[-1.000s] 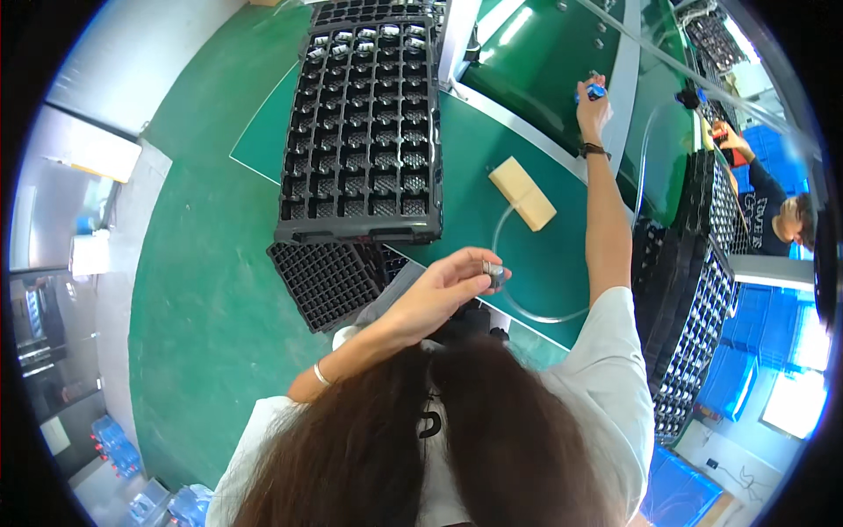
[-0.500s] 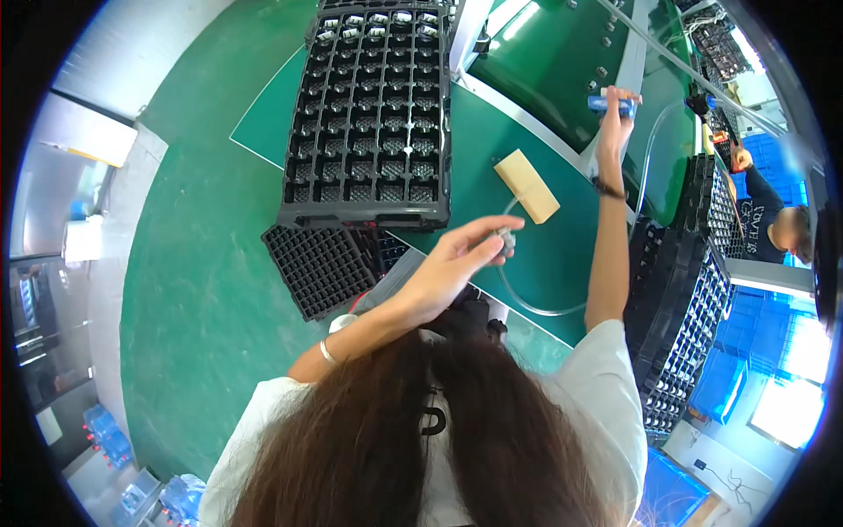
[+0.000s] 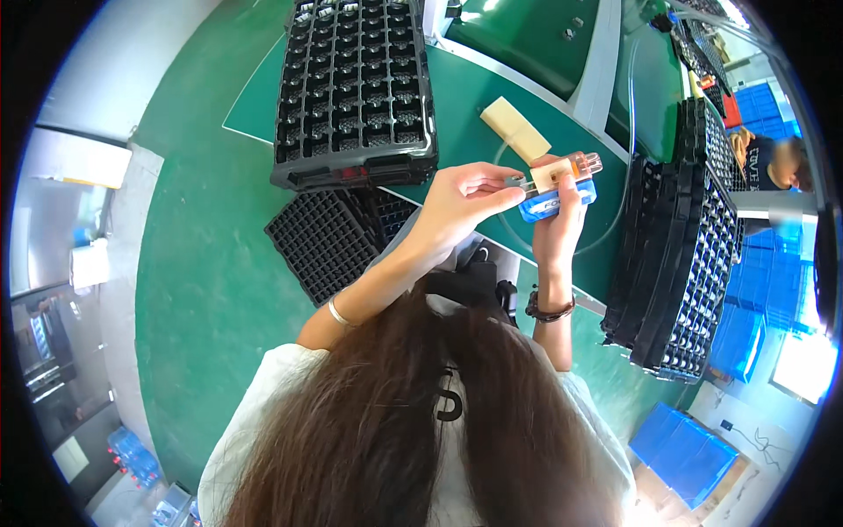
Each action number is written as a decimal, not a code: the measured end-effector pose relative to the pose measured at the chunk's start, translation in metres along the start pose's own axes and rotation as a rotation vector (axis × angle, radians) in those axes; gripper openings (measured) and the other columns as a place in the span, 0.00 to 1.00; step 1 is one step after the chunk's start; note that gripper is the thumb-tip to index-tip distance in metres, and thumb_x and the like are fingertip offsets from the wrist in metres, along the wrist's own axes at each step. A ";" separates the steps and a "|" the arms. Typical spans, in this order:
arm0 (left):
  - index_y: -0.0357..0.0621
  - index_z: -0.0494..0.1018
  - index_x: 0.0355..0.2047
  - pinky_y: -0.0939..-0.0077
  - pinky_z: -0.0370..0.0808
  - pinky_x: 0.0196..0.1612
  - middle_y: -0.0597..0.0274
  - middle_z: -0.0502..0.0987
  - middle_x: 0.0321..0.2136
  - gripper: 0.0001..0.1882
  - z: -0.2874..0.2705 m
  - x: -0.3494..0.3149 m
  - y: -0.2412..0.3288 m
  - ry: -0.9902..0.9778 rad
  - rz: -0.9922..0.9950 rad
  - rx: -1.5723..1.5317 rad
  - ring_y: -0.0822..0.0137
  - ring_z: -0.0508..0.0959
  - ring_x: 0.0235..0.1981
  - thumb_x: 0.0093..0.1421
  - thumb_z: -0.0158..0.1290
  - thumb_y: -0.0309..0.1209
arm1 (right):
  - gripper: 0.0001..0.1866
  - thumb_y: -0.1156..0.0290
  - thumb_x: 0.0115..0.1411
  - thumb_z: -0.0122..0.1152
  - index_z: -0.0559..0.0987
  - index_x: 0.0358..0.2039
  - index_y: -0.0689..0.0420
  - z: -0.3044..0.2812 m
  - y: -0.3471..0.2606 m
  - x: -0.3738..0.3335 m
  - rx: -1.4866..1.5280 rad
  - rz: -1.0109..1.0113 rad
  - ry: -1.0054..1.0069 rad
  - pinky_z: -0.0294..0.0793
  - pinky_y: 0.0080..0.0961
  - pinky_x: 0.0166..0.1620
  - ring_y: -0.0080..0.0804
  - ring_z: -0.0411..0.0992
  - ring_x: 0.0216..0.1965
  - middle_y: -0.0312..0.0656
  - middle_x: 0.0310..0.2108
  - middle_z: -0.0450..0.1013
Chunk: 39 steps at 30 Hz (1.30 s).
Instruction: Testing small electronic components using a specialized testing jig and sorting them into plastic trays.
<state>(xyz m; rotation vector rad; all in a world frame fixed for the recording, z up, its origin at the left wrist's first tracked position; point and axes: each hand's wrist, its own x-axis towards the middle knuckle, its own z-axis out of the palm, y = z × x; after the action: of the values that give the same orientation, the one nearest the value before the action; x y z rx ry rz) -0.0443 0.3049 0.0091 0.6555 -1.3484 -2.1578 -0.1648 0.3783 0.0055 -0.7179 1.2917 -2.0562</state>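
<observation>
My right hand (image 3: 562, 227) grips a small blue boxy device (image 3: 542, 208) with a cream side and a translucent orange tip (image 3: 586, 165) at its right end. My left hand (image 3: 457, 209) is closed in a pinch on a small clear-and-metal part (image 3: 520, 183), held against the device's left end. Whether the part sits inside the device or only touches it, I cannot tell. Just beyond both hands lies a cream foam-like block (image 3: 515, 129) on the green tabletop (image 3: 465, 97).
A black compartment tray (image 3: 351, 114) stands at the table's left, with further black trays (image 3: 320, 246) lower beside it. Stacked black trays (image 3: 667, 272) rise on the right. A clear tube (image 3: 606, 233) curves near my right hand. Another person (image 3: 773, 162) works at far right.
My right hand has come back from beside the green belt at upper right, bringing the blue device to my left hand. The left hand has moved slightly up and right with its small part.
</observation>
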 end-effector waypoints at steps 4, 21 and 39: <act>0.31 0.72 0.42 0.81 0.69 0.45 0.60 0.77 0.35 0.15 0.001 -0.009 -0.006 -0.011 -0.018 -0.025 0.75 0.74 0.37 0.55 0.55 0.25 | 0.12 0.64 0.60 0.49 0.71 0.39 0.59 0.000 -0.001 -0.014 -0.056 0.016 -0.029 0.67 0.18 0.36 0.20 0.68 0.33 0.38 0.34 0.71; 0.38 0.61 0.54 0.77 0.68 0.47 0.58 0.70 0.45 0.20 -0.013 -0.028 -0.045 0.040 -0.162 -0.078 0.70 0.71 0.44 0.64 0.43 0.34 | 0.19 0.57 0.52 0.63 0.74 0.31 0.63 -0.054 0.082 0.096 -0.899 -0.159 0.061 0.69 0.30 0.32 0.37 0.71 0.25 0.48 0.25 0.72; 0.39 0.67 0.47 0.79 0.67 0.44 0.61 0.71 0.39 0.15 -0.018 -0.034 -0.039 0.043 -0.157 -0.101 0.72 0.71 0.39 0.65 0.41 0.34 | 0.39 0.66 0.36 0.75 0.66 0.50 0.58 -0.058 0.048 0.072 -1.096 -0.267 -0.019 0.68 0.24 0.34 0.29 0.62 0.30 0.39 0.34 0.63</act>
<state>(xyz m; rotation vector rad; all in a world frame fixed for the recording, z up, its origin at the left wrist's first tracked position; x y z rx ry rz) -0.0137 0.3294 -0.0293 0.7857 -1.1922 -2.3046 -0.2453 0.3432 -0.0519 -1.4064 2.4100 -1.3570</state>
